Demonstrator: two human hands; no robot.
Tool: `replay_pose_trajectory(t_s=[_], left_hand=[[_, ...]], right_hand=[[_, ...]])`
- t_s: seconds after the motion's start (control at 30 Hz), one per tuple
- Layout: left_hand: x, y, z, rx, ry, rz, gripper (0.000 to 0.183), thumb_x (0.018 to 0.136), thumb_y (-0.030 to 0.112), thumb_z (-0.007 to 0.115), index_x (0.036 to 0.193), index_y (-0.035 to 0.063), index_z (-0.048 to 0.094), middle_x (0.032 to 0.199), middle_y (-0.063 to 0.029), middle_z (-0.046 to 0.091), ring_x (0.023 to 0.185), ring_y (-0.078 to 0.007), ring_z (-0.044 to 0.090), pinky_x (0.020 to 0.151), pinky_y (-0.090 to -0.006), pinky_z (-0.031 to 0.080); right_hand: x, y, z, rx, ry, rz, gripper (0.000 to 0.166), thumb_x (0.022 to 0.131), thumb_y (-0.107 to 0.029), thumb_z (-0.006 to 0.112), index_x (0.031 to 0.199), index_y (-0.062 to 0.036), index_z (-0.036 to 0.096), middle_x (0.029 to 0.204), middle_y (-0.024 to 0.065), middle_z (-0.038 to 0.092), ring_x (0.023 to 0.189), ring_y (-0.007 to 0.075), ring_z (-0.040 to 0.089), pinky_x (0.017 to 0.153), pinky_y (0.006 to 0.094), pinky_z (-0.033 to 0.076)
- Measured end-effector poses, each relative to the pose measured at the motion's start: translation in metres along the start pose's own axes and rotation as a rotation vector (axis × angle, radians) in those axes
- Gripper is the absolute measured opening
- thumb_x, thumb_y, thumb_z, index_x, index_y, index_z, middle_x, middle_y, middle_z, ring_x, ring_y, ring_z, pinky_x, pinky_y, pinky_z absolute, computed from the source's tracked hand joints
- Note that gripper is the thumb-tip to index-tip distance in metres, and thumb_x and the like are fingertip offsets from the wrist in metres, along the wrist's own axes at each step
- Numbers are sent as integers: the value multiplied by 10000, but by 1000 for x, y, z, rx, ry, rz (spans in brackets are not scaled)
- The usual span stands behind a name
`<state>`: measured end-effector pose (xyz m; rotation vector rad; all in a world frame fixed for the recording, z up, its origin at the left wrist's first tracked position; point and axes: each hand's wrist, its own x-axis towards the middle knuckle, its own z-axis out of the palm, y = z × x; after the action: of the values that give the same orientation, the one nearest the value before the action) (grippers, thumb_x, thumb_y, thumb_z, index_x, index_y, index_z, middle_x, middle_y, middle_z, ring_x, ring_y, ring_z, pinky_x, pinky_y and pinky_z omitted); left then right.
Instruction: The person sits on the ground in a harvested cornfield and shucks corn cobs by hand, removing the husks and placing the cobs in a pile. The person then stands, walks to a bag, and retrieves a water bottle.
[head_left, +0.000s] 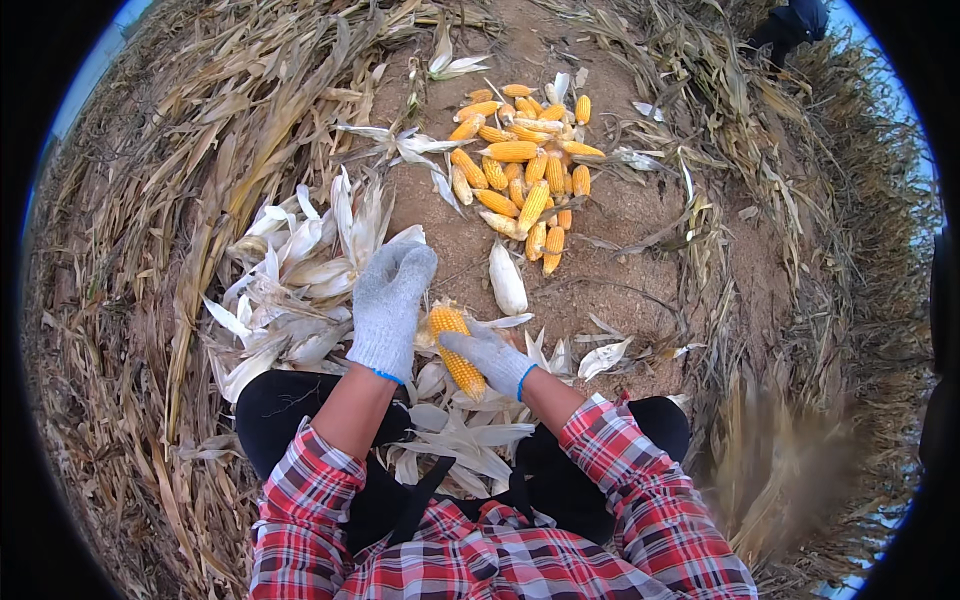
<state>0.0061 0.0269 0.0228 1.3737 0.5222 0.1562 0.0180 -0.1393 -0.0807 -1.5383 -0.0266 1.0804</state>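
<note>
Both of my hands wear pale knitted gloves with blue cuff edges. My right hand (491, 358) grips a husked yellow ear of corn (452, 349), its thumb lying across the kernels. To its left, my left hand (391, 300) is raised with the fingers curled in towards the thumb; a bit of pale husk (409, 234) shows at its fingertips, and whether it is held is not clear. An ear still in its white husk (508, 279) lies on the soil in front of me. Beyond it is a pile of husked yellow ears (532, 176).
Loose pale husks (292, 262) are heaped at the left, with more husks (469, 439) between my knees. Dry corn stalks (217, 142) cover the ground at the left, and others (720, 90) lie at the right. Part of a person in dark clothing (795, 26) shows at the upper right.
</note>
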Motion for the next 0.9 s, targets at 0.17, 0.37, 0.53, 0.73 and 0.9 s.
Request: replay_pose_trajectory(t_s=[0.17,0.37,0.53,0.73,0.9], left_hand=[[-1,7,3,-93,81,-87,287,919,238,626,1097,15,655,941,1,623,837,-94,550,760,-246,453],[-9,2,2,-38,-72,-143,291,926,235,610,1099,3,636,972,-19,625,871,-99,556,795,-257,459],[-11,10,12,46,-117,-202,253,951,235,562,1062,16,625,961,-45,628,894,-130,587,841,-282,477],[-18,16,20,115,-170,-277,249,944,193,585,1089,-2,636,1003,-42,631,925,-114,572,850,-274,467],[-21,18,22,197,-222,-400,257,937,177,602,1113,-6,642,1033,-51,639,931,-109,578,855,-270,468]], right_hand=[[55,66,-62,666,324,245,469,889,-364,644,1203,-26,561,1031,123,627,946,231,634,777,355,531],[93,-9,-142,568,418,-390,592,951,-461,548,1347,-39,424,1269,179,517,1108,301,554,916,430,481],[130,32,-192,216,520,-91,762,912,-483,578,1447,-6,320,1338,221,521,1179,333,545,979,458,445],[151,109,-146,-615,652,317,862,733,-482,704,1336,54,401,1200,316,584,1138,401,579,980,435,451],[168,150,-137,-678,698,204,794,718,-458,722,1257,51,439,1089,297,629,1041,423,611,914,443,484]])
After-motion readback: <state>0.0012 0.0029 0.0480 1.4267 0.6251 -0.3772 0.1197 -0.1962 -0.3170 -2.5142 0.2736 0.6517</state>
